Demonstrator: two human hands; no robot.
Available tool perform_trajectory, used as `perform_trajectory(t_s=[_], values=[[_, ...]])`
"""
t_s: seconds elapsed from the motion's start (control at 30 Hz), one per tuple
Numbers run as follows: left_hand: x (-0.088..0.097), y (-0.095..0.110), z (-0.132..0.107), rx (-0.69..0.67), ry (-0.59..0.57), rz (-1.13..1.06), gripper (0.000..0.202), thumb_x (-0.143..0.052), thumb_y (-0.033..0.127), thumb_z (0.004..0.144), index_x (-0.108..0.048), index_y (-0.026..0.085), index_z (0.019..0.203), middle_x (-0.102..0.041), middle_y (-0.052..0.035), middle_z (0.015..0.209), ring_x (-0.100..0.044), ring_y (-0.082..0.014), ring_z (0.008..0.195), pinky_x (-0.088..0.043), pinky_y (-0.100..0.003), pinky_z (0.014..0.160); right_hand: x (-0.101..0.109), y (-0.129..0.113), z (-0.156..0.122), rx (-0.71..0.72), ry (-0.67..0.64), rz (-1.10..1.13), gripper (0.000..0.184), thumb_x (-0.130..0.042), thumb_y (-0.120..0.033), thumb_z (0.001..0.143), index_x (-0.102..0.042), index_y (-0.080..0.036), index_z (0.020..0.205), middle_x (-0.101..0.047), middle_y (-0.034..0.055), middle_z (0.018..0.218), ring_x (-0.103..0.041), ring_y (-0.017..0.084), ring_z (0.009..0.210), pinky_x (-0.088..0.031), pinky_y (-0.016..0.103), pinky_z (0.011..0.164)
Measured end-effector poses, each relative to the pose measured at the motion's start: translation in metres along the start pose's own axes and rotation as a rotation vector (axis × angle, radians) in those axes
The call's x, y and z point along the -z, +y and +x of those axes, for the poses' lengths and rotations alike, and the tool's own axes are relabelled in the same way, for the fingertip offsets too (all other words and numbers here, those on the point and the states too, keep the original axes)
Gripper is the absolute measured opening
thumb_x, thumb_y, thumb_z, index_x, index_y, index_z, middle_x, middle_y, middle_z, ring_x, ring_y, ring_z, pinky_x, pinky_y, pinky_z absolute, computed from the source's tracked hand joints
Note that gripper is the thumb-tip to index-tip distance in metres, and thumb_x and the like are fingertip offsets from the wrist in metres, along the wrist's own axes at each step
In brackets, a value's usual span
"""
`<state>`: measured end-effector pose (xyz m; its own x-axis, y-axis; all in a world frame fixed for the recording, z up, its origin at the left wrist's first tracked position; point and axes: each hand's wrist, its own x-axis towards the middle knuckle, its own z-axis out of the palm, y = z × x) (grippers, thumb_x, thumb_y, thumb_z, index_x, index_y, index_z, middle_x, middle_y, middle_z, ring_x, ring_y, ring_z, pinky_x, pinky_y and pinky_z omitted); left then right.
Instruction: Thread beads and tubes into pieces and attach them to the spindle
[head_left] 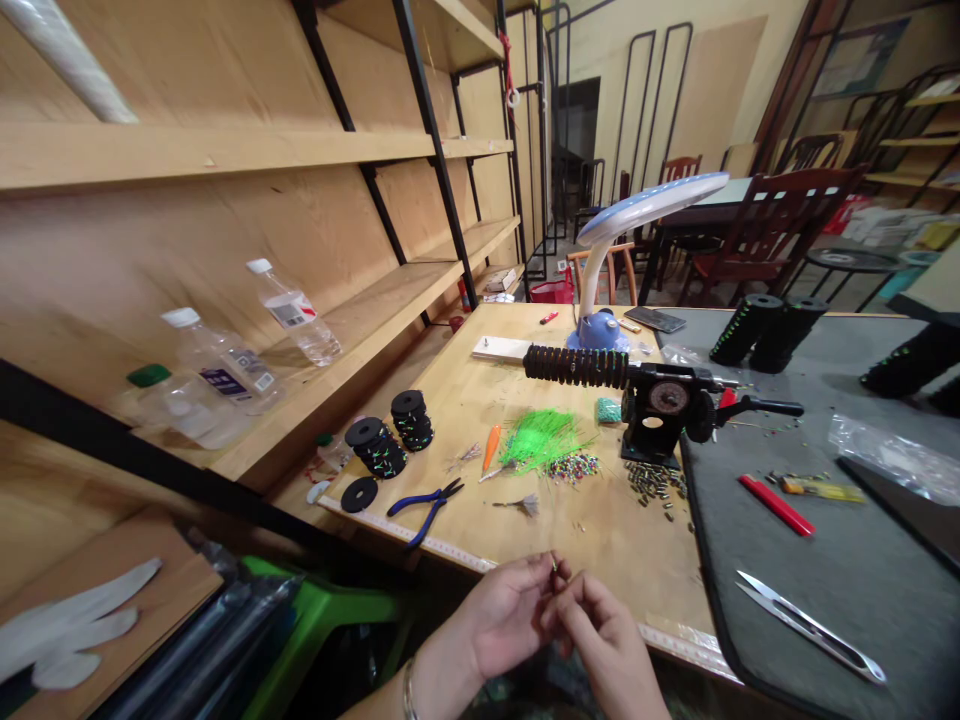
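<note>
My left hand [506, 615] and my right hand [604, 635] meet at the table's front edge, fingertips pinched together. Between them is a tiny dark piece [555, 568], too small to name. Just beyond lies a small bundle of fine pale strands [527, 504]. Blue-handled pliers [421, 508] rest to the left with their jaws apart. Farther back are a heap of bright green strands [541, 438], a pile of multicoloured beads [574, 467], an orange tapered piece [491, 446] and many small dark metal pieces [656, 484].
A hand-cranked winder [664, 405] carries a row of black spools [576, 366]. Behind it stands a blue-and-white lamp [600, 328]. More black spools [375, 445] stand at left. Thread snips [814, 628] and a red stick-shaped tool [776, 505] lie on the grey mat [750, 570]. Shelving [360, 345] borders the left.
</note>
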<state>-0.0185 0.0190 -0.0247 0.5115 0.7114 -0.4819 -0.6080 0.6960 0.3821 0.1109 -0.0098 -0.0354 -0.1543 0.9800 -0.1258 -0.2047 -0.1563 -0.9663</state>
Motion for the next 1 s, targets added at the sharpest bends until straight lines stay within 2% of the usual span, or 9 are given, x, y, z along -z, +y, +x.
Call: perform_trajectory(t_s=[1.0], values=[[0.0030,-0.0014,-0.0009,-0.023,-0.026,0.040,0.015,-0.064,0.024,0.083,-0.067,0.009,0.083,-0.059,-0.0021,0.068,-0.055,-0.0111,0.056,-0.042,-0.022,0.057,-0.0005,0.0031,0.0000,-0.005,0.016,0.052,0.040,-0.065,-0.054,0.077,-0.058,-0.017,0.062,-0.062,0.0011,0.058,-0.048,0.011,0.048,-0.039,0.022,0.049]])
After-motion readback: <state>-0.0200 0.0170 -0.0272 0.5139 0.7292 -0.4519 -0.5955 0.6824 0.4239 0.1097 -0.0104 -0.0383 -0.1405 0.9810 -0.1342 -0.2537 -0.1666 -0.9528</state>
